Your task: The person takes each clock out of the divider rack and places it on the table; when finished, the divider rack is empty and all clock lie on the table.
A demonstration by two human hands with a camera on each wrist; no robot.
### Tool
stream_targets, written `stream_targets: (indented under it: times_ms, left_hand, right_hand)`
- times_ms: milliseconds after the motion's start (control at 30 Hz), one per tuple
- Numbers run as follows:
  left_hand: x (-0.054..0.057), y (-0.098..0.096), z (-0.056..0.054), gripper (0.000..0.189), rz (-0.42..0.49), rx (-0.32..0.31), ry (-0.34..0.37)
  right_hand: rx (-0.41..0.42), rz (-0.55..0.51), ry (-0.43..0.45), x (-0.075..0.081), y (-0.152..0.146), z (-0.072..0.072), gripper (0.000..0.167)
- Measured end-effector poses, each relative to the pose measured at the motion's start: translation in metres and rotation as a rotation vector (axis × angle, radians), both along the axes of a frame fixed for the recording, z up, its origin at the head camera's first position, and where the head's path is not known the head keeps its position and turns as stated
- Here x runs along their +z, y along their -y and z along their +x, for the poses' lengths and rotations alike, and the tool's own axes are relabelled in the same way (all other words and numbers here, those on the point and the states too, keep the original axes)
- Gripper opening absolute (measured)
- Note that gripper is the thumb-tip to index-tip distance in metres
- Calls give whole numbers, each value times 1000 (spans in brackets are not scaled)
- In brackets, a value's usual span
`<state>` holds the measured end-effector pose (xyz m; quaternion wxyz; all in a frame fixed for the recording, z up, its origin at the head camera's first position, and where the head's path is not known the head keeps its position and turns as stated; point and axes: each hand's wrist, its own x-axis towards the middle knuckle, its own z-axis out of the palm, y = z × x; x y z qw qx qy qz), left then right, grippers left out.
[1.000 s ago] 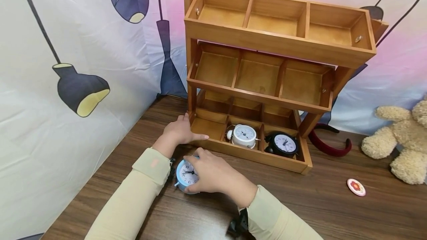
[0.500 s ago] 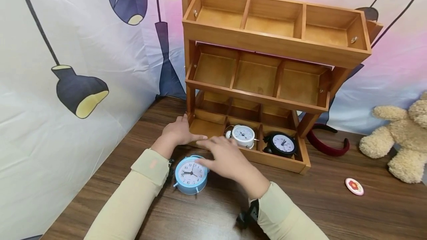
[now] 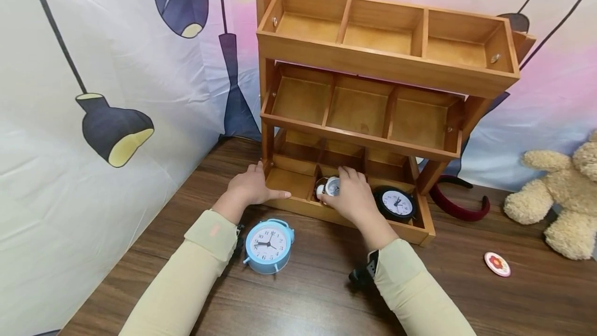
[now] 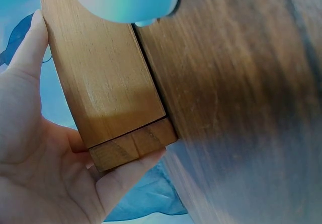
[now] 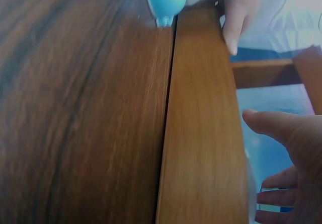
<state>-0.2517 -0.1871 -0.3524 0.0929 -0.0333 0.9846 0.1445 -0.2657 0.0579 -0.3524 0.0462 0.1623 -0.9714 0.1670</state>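
Observation:
At the wooden shelf's (image 3: 300, 204) bottom tray, my left hand (image 3: 247, 185) grips the left end. Its thumb lies along the front board and its fingers wrap the end, as the left wrist view shows. My right hand (image 3: 354, 196) reaches over the white alarm clock (image 3: 332, 186) in the tray's middle compartment, covering its right half. In the right wrist view that hand's thumb and fingers are spread apart above the front board. A light blue alarm clock (image 3: 268, 245) lies face up on the table before the shelf. A black alarm clock (image 3: 396, 203) sits in the right compartment.
Two more shelf tiers with three compartments each rise above the tray. To the right are a dark red headband (image 3: 459, 204), a flower badge (image 3: 497, 264) and a teddy bear (image 3: 566, 196). A printed curtain (image 3: 116, 211) hangs at the left and back.
My right hand has left the light blue clock and moved up and right to the white clock. The blue clock now shows fully. My left hand has stayed at the shelf.

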Motion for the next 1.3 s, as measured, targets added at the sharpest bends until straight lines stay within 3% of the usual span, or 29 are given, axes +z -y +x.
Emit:
stream_targets:
  times_ms: [167, 367, 1033, 1300]
  left_hand:
    - [1, -1, 1, 123, -10, 1, 6]
    - [2, -1, 1, 124, -8, -3, 10]
    - [-1, -1, 0, 124, -9, 3, -4]
    - [-1, -1, 0, 123, -15, 2, -16]
  right_hand:
    - [-38, -22, 78, -4, -4, -6, 104]
    - [-67, -22, 121, -9, -6, -10, 105]
    - [-51, -44, 146, -12, -9, -14, 88]
    - [-44, -34, 84, 3, -10, -12, 88]
